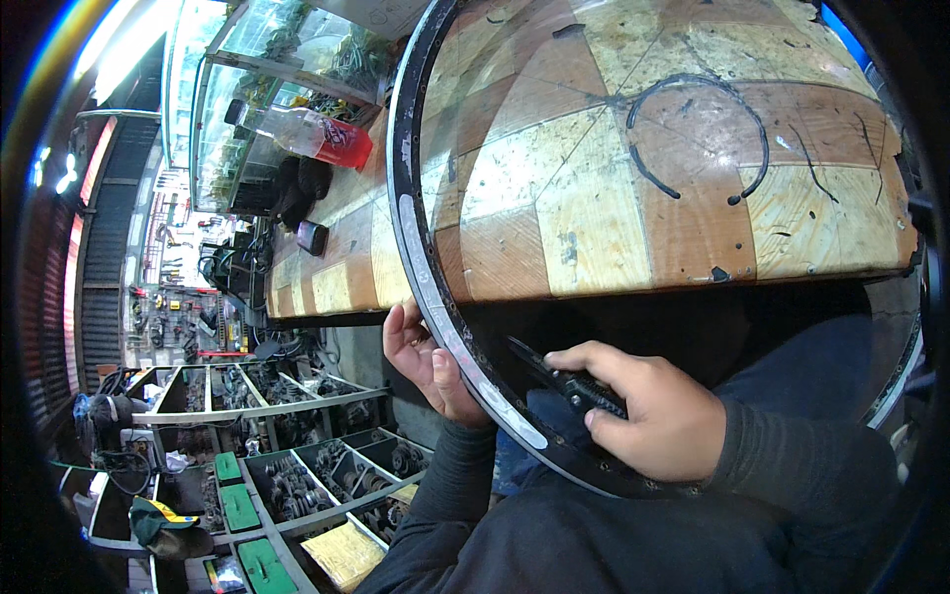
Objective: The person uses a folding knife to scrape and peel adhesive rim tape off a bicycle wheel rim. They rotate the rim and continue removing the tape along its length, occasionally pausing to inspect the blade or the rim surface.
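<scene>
A black bicycle wheel rim [404, 158] with pale strips along its side stands before me, its lower part close to my lap. My left hand [440, 376] is at the rim's left side, fingers curled against its edge. In my right hand [658, 411] is a black knife-like tool [584, 394], gripped by its handle inside the rim's circle. The tool's narrow tip points up and left, apart from the rim's left side. The exact kind of tool is hard to make out.
A worn patchwork-topped table [594, 238] lies beyond my hands, with a curved black strip [767, 148] on it. A bottle of red liquid [341, 142] and a small dark box [313, 238] are at its left. Parts bins [208, 416] and a cap [163, 525] fill the lower left.
</scene>
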Tool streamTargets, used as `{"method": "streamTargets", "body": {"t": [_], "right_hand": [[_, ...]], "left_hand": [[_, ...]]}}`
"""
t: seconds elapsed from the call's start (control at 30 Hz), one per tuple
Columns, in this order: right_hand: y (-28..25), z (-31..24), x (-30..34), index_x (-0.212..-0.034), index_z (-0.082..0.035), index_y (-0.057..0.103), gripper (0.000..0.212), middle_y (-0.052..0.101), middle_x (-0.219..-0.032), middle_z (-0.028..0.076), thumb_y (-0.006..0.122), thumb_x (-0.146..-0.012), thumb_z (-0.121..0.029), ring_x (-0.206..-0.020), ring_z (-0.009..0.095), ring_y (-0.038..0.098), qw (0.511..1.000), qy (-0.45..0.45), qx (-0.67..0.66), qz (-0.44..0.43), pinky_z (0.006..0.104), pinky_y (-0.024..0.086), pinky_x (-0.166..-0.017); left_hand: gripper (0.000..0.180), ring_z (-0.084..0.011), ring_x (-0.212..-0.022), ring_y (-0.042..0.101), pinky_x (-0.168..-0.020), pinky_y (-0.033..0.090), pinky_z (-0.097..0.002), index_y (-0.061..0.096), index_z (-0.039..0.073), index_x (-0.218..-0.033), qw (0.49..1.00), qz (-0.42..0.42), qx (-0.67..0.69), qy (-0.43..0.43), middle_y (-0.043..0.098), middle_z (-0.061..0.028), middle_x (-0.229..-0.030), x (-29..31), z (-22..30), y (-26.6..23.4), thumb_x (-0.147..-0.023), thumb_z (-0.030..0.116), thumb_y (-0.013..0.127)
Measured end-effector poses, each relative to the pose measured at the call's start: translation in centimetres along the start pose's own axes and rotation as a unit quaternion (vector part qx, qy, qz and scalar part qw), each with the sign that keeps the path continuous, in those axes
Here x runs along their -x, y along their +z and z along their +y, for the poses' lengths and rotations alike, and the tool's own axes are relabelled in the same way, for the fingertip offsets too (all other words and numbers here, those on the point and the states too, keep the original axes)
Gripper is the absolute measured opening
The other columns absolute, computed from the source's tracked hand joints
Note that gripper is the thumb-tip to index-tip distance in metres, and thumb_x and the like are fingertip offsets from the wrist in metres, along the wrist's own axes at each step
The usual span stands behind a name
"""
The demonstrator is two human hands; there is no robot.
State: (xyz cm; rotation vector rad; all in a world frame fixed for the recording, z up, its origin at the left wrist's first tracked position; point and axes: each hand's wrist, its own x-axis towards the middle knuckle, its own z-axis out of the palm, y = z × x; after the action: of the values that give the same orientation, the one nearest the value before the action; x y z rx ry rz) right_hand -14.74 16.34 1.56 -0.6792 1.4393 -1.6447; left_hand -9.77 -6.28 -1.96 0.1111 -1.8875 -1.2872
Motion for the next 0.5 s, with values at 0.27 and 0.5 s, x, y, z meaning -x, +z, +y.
{"method": "streamTargets", "body": {"t": [0.27, 0.5], "right_hand": [[0.3, 0.2, 0.2, -0.135, 0.001, 0.044, 0.051, 0.064, -0.113, 0.020, 0.051, -0.085, 0.004, -0.107, 0.024, 0.064, 0.995, -0.099, -0.004, 0.015, 0.0337, 0.048, -0.096], [0.6, 0.2, -0.3, -0.135, 0.001, 0.045, 0.051, 0.065, -0.113, 0.020, 0.052, -0.084, 0.004, -0.105, 0.024, 0.065, 0.999, -0.024, -0.026, 0.003, 0.0334, 0.049, -0.094]], "left_hand": [[0.075, -0.0230, -0.120, 0.042, -0.106, 0.031, -0.0414, 0.026, -0.001, -0.142, 1.000, -0.013, -0.002, -0.010, 0.043, -0.0160, -0.131, 0.1, -0.2, -0.2, -0.088, 0.043, 0.053], [0.073, -0.0235, -0.122, 0.041, -0.107, 0.031, -0.0418, 0.026, 0.000, -0.143, 1.000, -0.006, 0.003, -0.015, 0.042, -0.0165, -0.133, 0.2, -0.2, -0.2, -0.088, 0.042, 0.053]]}}
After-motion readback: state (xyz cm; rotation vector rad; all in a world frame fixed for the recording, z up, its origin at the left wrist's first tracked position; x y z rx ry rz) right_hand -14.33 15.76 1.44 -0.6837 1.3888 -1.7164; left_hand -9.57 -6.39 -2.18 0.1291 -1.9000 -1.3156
